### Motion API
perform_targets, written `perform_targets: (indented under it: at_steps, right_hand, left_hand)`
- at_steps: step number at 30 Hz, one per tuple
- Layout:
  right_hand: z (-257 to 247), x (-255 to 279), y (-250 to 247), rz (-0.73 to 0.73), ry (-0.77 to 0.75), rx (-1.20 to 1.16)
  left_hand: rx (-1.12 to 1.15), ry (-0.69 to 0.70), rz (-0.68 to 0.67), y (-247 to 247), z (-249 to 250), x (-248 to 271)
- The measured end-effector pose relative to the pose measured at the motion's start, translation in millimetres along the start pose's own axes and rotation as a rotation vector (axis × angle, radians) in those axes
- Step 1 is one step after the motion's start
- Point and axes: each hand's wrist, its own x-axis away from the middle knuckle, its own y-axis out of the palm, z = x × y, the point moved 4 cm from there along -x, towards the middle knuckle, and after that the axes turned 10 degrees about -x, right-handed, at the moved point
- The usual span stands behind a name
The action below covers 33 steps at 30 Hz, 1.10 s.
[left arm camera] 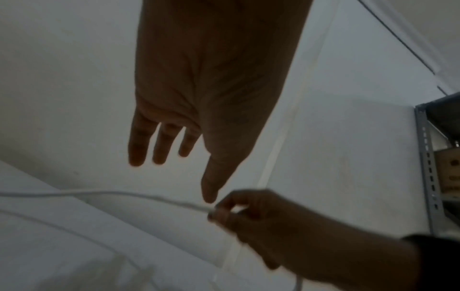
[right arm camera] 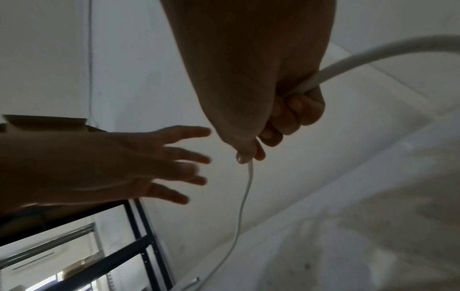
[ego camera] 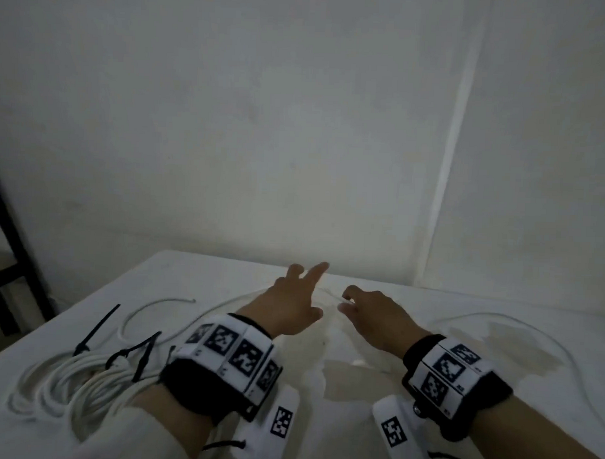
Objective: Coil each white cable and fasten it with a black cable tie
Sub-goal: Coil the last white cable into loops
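A loose white cable lies in wide loops on the white table. My right hand grips this cable near the table's far middle; in the right wrist view the cable enters the fist and hangs out below the thumb. My left hand hovers just left of it with fingers spread and straight, holding nothing; the left wrist view shows its fingers above the cable. A coiled white cable bundle with a black tie sits front left. A loose black tie lies beside it.
A white wall stands close behind the table. A black shelf frame is beyond the table's left edge, and a grey metal rack is to the right. The tablecloth carries pale stains on the right.
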Motion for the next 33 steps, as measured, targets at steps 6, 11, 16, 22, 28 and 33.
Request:
perform_targets:
  at_steps: [6, 11, 16, 22, 28, 33]
  right_hand:
    - [-3, 38, -44, 0.192, -0.098, -0.085]
    - [25, 62, -78, 0.38, -0.012, -0.163]
    - [58, 84, -104, 0.516, 0.057, -0.171]
    - [108, 108, -137, 0.666, 0.224, -0.153]
    - [107, 98, -116, 0.326, 0.325, 0.159]
    - [48, 79, -78, 0.195, 0.076, 0.355]
  left_hand:
    - [0.047, 0.099, 0.136, 15, 44, -35]
    - [0.048, 0.101, 0.307, 14, 40, -31]
    - [0.032, 0.013, 0.281, 17, 7, -28]
    - [0.032, -0.098, 0.297, 10, -37, -16]
    - [-0.107, -0.049, 0.378, -8, -16, -9]
    - [-0.14, 0.101, 0.477, -17, 32, 1]
